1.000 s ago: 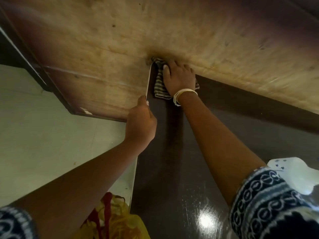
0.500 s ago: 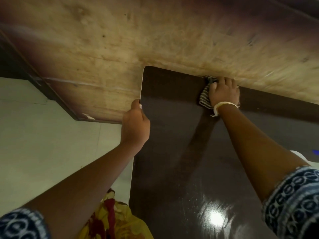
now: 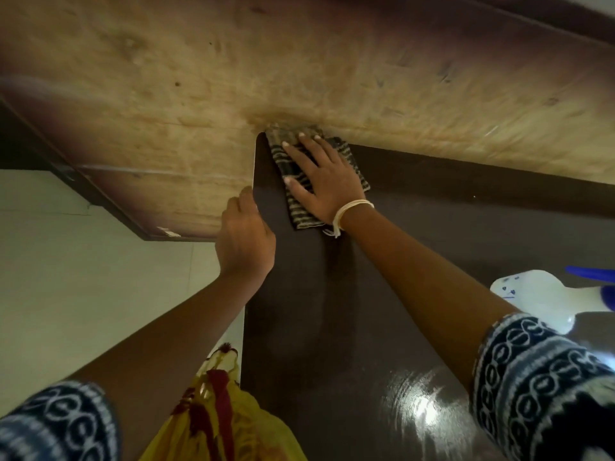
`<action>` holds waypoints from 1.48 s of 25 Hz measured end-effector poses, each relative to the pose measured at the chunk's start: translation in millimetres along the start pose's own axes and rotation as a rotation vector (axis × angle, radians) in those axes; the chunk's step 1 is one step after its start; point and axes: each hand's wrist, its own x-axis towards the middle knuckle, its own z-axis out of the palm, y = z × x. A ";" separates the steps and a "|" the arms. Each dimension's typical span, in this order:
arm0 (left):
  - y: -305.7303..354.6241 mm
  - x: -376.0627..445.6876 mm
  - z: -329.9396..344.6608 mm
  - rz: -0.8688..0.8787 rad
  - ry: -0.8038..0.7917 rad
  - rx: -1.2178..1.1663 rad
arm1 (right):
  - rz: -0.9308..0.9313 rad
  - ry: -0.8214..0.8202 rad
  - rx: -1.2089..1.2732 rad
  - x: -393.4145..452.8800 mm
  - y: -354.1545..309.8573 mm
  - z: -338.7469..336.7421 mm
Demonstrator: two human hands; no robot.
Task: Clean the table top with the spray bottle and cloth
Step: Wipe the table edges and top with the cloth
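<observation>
A dark brown glossy table top (image 3: 416,254) fills the middle and right. A striped grey cloth (image 3: 299,207) lies flat at its far left corner, against the wooden panel. My right hand (image 3: 322,181) presses on the cloth with fingers spread. Over the table's left edge curls my left hand (image 3: 244,234), just below that corner. A white spray bottle (image 3: 545,297) with a blue trigger lies on the table at the right edge of view, behind my right sleeve.
A light wooden panel (image 3: 299,68) stands along the table's far side. Pale floor (image 3: 83,277) lies to the left of the table. Yellow and red clothing (image 3: 219,424) shows at the bottom. A light glare (image 3: 422,404) sits on the near table top.
My right hand slid the cloth from the middle of the far edge back left to the corner. My left hand stays on the left edge. The spray bottle has come into view.
</observation>
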 end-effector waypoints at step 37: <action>217.7 -14.0 138.6 0.194 -0.173 0.350 | 0.424 0.200 0.059 -88.7 318.7 -15.7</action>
